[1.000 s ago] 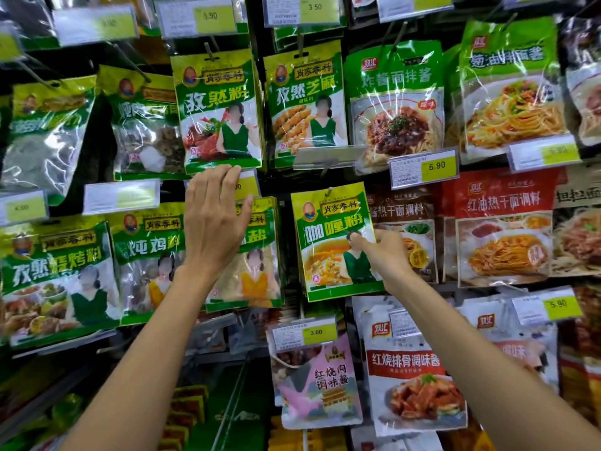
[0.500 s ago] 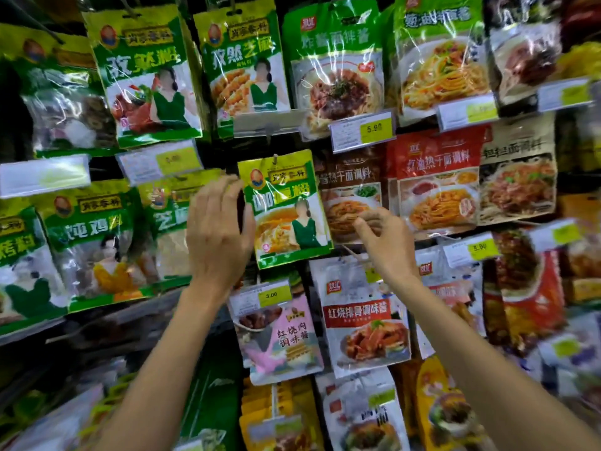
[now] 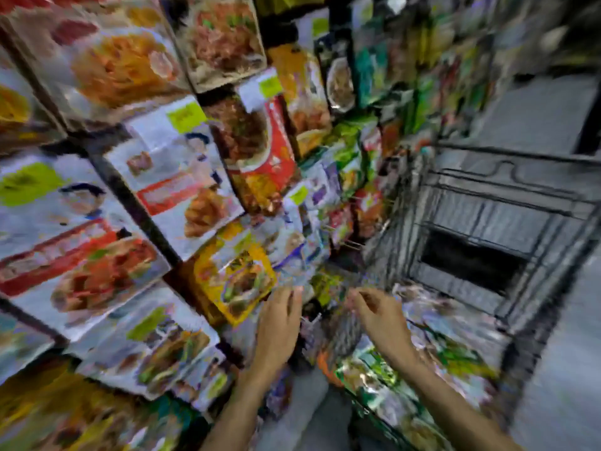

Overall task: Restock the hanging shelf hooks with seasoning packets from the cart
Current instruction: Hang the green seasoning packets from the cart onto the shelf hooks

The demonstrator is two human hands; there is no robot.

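Note:
The view is heavily blurred by motion. My left hand (image 3: 279,323) hangs in front of the lower shelf with its fingers relaxed and holds nothing. My right hand (image 3: 379,315) is over the wire cart (image 3: 481,203), fingers loosely curled, nothing in it that I can make out. Green and clear seasoning packets (image 3: 419,362) lie piled in the cart below that hand. Hanging sauce packets (image 3: 182,190) fill the shelf hooks on the left, with a yellow packet (image 3: 234,275) just above my left hand.
Yellow-green price tags (image 3: 187,117) stick out on the hook ends among the packets. The cart's dark wire frame stands close against the shelf on the right. Grey aisle floor (image 3: 546,115) runs beyond the cart.
Both hands have left the green packets on the hooks and dropped down to the right. The view has swung from the upper shelf toward the cart.

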